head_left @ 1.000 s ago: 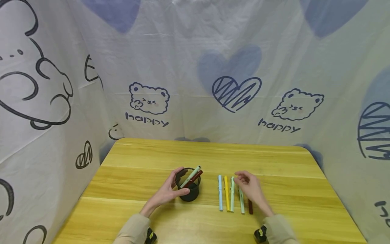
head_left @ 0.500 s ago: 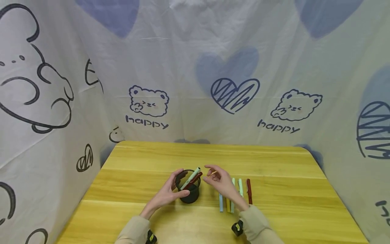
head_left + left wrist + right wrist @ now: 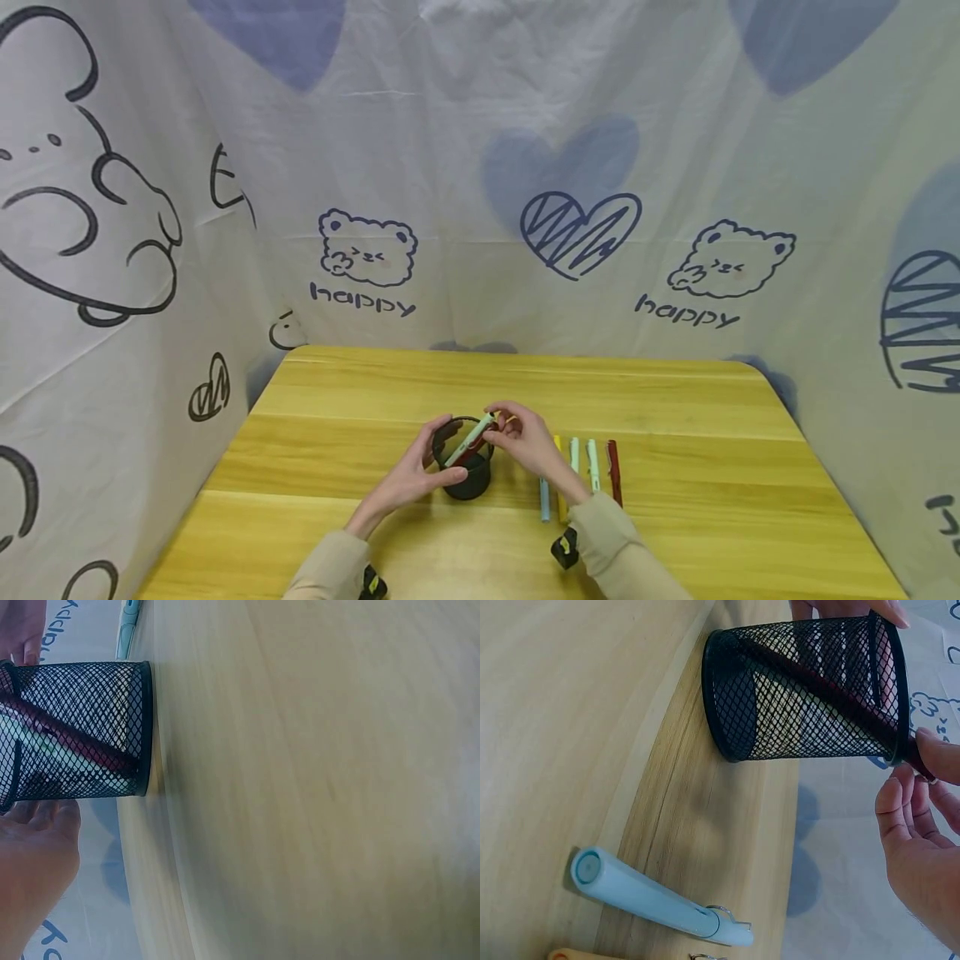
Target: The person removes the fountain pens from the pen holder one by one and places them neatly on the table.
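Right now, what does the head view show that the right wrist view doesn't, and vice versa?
Head only: the whole row of pens on the table, the printed cloth backdrop, both sleeves.

Right wrist only: the holder's mesh wall up close, and the blue pen's butt end and clip.

Both: the mesh pen holder with a dark red pen inside, left hand on the holder, right hand at its rim.

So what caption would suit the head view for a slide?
Left hand holds a black mesh pen cup; right hand touches the pens in it.
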The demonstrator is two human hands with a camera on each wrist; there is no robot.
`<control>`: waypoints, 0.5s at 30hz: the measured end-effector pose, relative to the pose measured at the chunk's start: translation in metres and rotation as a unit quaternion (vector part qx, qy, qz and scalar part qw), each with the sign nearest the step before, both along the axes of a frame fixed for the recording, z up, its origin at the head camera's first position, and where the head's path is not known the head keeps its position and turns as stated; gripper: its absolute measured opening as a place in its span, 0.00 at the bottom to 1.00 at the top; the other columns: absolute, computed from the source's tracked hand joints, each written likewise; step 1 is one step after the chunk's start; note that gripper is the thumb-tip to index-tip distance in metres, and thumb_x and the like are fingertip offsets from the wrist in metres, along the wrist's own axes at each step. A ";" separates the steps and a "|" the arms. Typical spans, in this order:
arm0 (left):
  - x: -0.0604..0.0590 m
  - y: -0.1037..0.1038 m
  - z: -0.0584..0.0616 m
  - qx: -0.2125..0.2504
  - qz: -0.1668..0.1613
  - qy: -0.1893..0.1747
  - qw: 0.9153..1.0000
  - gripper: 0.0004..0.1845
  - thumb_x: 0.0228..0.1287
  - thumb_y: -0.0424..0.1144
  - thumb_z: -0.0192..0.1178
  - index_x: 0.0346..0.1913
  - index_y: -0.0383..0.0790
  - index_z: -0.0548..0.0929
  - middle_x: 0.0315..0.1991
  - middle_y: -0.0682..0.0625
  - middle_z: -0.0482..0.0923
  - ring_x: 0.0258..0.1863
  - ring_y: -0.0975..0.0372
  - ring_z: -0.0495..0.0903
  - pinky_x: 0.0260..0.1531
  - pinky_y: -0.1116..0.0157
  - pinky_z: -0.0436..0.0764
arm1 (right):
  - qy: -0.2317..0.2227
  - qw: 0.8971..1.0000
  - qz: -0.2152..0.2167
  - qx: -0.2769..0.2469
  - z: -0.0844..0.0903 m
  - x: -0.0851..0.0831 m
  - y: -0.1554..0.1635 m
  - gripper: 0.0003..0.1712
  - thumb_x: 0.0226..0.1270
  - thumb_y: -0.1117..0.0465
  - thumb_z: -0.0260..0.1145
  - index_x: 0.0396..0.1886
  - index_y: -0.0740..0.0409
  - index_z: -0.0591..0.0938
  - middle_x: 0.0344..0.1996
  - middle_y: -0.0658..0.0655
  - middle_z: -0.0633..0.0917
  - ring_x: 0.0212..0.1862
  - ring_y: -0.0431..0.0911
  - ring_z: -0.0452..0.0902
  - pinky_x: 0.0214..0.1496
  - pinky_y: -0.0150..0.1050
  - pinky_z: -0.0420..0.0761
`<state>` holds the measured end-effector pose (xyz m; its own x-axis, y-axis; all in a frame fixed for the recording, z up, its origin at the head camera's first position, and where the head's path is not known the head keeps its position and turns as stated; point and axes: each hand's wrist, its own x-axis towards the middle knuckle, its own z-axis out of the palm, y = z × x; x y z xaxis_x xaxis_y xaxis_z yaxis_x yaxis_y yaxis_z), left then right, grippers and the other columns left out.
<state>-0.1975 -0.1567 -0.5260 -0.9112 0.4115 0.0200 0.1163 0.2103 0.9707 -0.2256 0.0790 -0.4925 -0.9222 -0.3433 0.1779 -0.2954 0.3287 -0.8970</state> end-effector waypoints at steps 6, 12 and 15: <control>0.000 0.000 0.000 0.002 0.003 0.004 1.000 0.48 0.65 0.41 0.69 0.80 0.45 0.50 0.79 0.41 0.57 0.78 0.41 0.57 0.74 0.35 0.56 | 0.005 1.000 -0.001 0.012 0.002 -0.001 0.000 0.19 0.67 0.63 0.71 0.56 0.59 0.82 0.39 0.61 0.83 0.35 0.41 0.78 0.37 0.29 0.79; -0.001 0.000 -0.001 0.001 -0.001 0.005 1.000 0.48 0.65 0.41 0.68 0.80 0.44 0.49 0.79 0.41 0.57 0.78 0.41 0.56 0.74 0.35 0.56 | 0.025 0.999 -0.016 0.014 0.001 0.000 -0.003 0.19 0.67 0.64 0.70 0.57 0.58 0.82 0.38 0.60 0.85 0.34 0.41 0.79 0.36 0.29 0.80; 0.000 0.000 -0.001 0.002 -0.001 0.004 1.000 0.48 0.66 0.40 0.68 0.80 0.46 0.49 0.79 0.42 0.57 0.79 0.42 0.55 0.74 0.35 0.55 | 0.034 0.999 -0.020 0.012 0.001 0.001 -0.003 0.19 0.67 0.65 0.70 0.57 0.58 0.82 0.38 0.60 0.85 0.34 0.42 0.80 0.37 0.29 0.81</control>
